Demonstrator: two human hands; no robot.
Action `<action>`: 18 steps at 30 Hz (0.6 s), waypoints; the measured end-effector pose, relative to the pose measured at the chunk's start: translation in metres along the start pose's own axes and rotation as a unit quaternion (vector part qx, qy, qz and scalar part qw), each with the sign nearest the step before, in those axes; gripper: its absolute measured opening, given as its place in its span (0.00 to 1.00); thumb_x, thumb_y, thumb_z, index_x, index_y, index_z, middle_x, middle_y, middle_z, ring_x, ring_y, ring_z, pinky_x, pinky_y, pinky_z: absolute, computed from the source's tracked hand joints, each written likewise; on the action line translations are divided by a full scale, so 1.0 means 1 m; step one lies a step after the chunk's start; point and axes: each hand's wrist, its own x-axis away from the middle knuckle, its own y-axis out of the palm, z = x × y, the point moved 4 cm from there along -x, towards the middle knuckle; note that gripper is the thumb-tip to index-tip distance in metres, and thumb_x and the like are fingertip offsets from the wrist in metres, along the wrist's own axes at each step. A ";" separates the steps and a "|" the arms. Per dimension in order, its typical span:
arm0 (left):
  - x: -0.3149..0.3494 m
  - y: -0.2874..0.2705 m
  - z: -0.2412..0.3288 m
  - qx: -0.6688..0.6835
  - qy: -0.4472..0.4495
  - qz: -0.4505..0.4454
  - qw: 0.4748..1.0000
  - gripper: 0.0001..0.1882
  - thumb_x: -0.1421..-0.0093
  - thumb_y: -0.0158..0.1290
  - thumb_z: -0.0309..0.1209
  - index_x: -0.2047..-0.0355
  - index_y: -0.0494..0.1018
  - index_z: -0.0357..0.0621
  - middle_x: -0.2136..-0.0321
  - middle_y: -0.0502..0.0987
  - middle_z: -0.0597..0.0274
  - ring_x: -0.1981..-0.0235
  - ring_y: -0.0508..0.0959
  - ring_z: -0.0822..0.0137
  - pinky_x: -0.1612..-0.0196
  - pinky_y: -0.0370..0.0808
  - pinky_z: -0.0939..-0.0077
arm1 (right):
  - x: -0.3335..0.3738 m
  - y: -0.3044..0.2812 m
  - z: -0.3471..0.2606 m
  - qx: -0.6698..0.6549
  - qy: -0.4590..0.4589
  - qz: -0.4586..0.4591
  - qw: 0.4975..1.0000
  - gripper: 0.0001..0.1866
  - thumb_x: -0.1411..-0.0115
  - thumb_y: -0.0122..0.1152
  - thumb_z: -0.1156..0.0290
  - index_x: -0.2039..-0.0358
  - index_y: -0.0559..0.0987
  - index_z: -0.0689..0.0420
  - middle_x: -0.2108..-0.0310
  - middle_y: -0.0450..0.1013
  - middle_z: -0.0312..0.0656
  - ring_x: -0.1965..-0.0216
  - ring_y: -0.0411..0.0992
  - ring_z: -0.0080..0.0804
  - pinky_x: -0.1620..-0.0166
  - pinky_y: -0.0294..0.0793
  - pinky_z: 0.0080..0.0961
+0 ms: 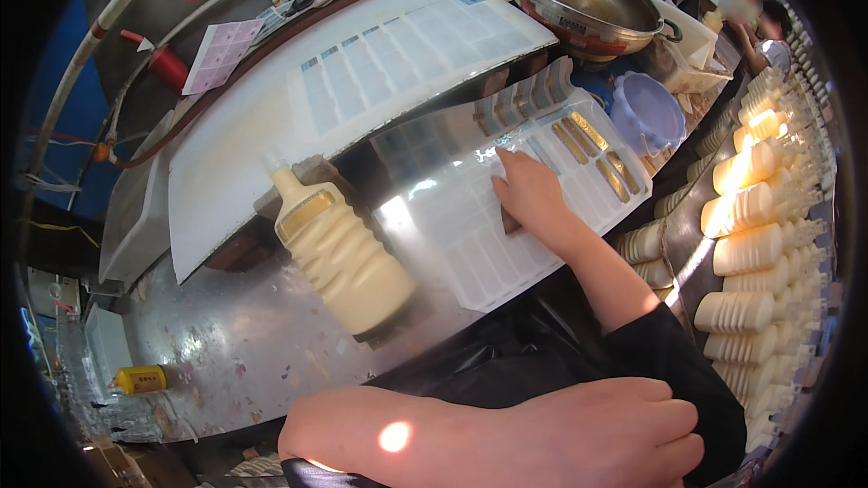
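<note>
A cream ribbed bottle (348, 262) with a gold label on its shoulder lies on the metal table, its neck pointing far left. To its right is a translucent label sheet (488, 262) with several gold strips (579, 137) at its right end and its far edge curled up. My right hand (535, 194) reaches over this sheet, thumb and forefinger bent together near its middle; what they pinch is unclear. A small brown patch shows beneath the palm. Close in front, my left hand (624, 429) crosses to the right, its fingers curled inward and their grip hidden.
Behind the bottle a white board (244, 154) carries another label sheet (407, 50). A large metal pan (583, 0) and a lilac bucket (646, 113) stand far right. Rows of cream bottles (737, 262) line the right side. A yellow bottle (142, 380) lies left. Another person (773, 45) is far right.
</note>
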 end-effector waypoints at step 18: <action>0.038 -0.014 0.007 -0.058 0.128 0.057 0.988 0.08 0.41 0.60 0.34 0.70 0.78 0.43 0.65 0.78 0.61 0.70 0.78 0.64 0.74 0.71 0.72 | 0.127 -0.040 -0.053 -0.003 -0.011 -0.332 0.943 0.23 0.44 0.59 0.76 0.48 0.73 0.68 0.70 0.77 0.55 0.70 0.78 0.57 0.67 0.77 0.51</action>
